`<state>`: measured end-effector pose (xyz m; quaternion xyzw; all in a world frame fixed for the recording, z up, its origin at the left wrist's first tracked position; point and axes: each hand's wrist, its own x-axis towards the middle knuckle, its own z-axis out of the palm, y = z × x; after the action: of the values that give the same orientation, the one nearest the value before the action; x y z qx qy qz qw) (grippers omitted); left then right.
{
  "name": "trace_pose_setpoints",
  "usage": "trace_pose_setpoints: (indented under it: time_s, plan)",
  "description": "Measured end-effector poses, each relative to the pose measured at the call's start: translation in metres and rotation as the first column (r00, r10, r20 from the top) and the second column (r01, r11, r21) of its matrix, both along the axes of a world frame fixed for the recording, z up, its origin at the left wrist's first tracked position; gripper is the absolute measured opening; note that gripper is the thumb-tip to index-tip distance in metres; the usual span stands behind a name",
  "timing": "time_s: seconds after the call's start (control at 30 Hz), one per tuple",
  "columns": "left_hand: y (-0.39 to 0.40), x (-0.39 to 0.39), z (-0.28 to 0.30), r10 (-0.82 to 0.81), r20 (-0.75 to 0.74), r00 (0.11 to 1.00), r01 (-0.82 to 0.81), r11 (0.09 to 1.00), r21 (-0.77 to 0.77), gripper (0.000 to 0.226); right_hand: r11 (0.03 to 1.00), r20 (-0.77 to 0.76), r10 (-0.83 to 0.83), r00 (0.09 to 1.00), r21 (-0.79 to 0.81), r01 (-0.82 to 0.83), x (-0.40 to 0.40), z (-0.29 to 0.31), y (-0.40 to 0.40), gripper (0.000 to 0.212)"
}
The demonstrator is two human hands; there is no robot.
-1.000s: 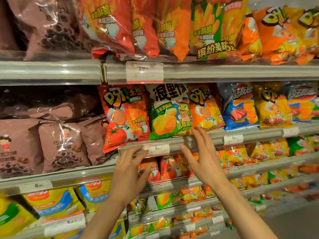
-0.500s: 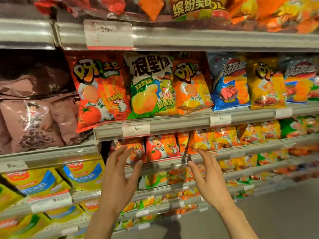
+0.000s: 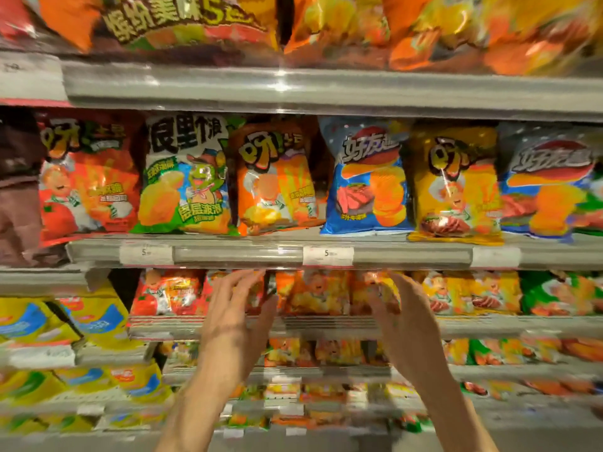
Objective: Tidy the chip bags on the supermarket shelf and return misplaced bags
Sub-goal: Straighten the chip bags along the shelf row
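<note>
Up at the shelf point(image 3: 326, 324), both hands reach with fingers spread and relaxed, gripping nothing. The left hand point(image 3: 233, 316) and right hand point(image 3: 403, 321) flank the small orange chip bags point(image 3: 315, 293); blur hides any contact.

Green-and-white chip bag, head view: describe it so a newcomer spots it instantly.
Find the shelf rail with price tags above both hands. On it, second from left, stands the green-and-white bag. It alone shows a green cartoon figure; its neighbours are orange.

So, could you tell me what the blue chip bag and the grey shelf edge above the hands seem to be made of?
Blue chip bag: seemingly glossy plastic film, given its crinkles and glare. Grey shelf edge: probably clear plastic strip over metal, given its bright highlights.
</note>
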<state>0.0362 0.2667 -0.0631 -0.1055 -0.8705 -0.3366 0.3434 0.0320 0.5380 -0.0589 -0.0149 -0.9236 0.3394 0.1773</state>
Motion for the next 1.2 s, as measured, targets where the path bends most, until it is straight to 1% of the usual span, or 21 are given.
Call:
trace_pose_setpoints:
  time_s: [0.07,0.13,0.2,0.3,0.43,0.53,0.6,0.73,0.9,1.07,1.13,1.2]
  plan:
    - [0.016,-0.007,0.007,-0.002,0.014,1.0,0.002,1.0,0.008,0.045,1.0,-0.001,0.007,1.0,0.027,-0.007,-0.006,0.003,0.015,0.056]
    - [0.027,-0.017,0.014,0.002,0.027,1.0,-0.001,1.0,-0.026,0.045,0.998,-0.025,0.006,1.0,0.061,-0.005,-0.012,0.005,0.026,0.056]
    - [0.032,-0.026,0.022,-0.029,0.008,1.0,0.03,0.996,-0.087,0.043,0.998,-0.071,-0.007,0.997,0.067,0.012,-0.016,0.008,0.03,0.053]
    - [0.033,-0.04,0.032,-0.101,-0.035,0.994,0.09,0.97,-0.226,0.037,0.993,-0.19,0.002,0.982,0.116,0.02,-0.022,0.015,0.026,0.044]
    - [0.03,-0.058,0.04,-0.158,-0.025,0.987,0.138,0.921,-0.364,0.034,0.972,-0.223,0.104,0.969,0.227,-0.052,-0.038,0.03,0.01,0.037]
    - [0.028,-0.068,0.041,-0.15,0.018,0.989,0.145,0.913,-0.382,0.038,0.945,-0.276,0.209,0.938,0.304,-0.122,-0.049,0.033,-0.004,0.035]
    - [0.027,-0.073,0.041,-0.151,0.018,0.988,0.146,0.913,-0.382,0.04,0.936,-0.296,0.225,0.928,0.329,-0.122,-0.054,0.033,-0.01,0.037]
    - [0.023,-0.078,0.038,-0.195,-0.003,0.981,0.179,0.905,-0.385,0.04,0.942,-0.346,0.204,0.916,0.324,-0.087,-0.06,0.03,-0.012,0.036]
    - [0.02,-0.082,0.037,-0.24,-0.023,0.971,0.217,0.912,-0.349,0.041,0.952,-0.396,0.211,0.894,0.291,-0.096,-0.062,0.025,-0.013,0.036]
    - [0.017,-0.084,0.037,-0.27,-0.025,0.962,0.246,0.907,-0.342,0.039,0.953,-0.381,0.247,0.891,0.263,-0.151,-0.064,0.028,-0.009,0.032]
    - [0.016,-0.083,0.039,-0.278,-0.013,0.96,0.258,0.906,-0.335,0.037,0.966,-0.357,0.231,0.905,0.196,-0.169,-0.063,0.039,-0.01,0.027]
    - [0.016,-0.083,0.04,-0.279,-0.008,0.96,0.261,0.908,-0.327,0.038,0.987,-0.29,0.158,0.944,0.037,-0.153,-0.064,0.061,-0.016,0.021]
